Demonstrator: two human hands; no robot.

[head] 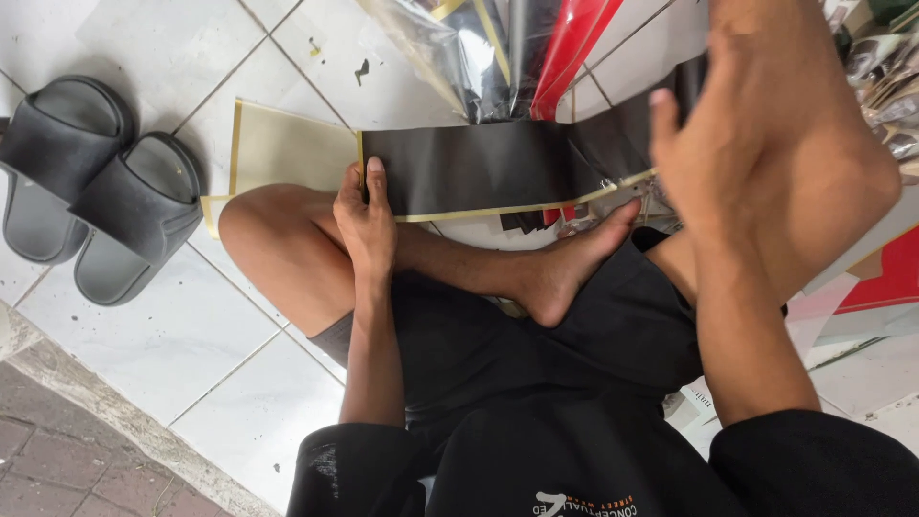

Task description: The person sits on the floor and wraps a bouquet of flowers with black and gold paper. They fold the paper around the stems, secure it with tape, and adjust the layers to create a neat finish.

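The left hand (367, 222) pinches the left end of a black sheet (479, 165) with a yellow edge, which lies across the person's knee above the tiled floor (172, 354). The right hand (766, 144) hovers open, fingers spread, near the sheet's right end, holding nothing. With only one end held, the sheet could probably slip or crease. Grey sandals (96, 182) sit well apart.

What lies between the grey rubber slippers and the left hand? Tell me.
In the head view, between the grey rubber slippers and the left hand lie white floor tiles, a yellowish sheet and the bent bare knee.
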